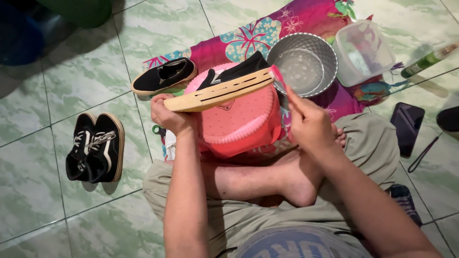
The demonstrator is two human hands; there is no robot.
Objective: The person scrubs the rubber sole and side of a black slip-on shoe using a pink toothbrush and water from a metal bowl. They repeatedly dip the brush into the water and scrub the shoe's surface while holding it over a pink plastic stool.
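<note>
Your left hand (168, 113) grips the shoe (224, 86) by its heel, sole up over the pink tub (239, 126); your right hand (306, 122) pinches a brush (277, 79) at the toe — push hard and the shoe may twist loose.

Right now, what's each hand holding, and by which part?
Left hand holds the black slip-on shoe by its heel end, sole up. Right hand pinches a pink brush at the shoe's toe; exact grip unclear.

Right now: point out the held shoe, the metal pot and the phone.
held shoe (224, 88), head view, on its tan sole edge.
metal pot (306, 64), head view, on its inner base.
phone (407, 128), head view, on its dark screen.
</note>
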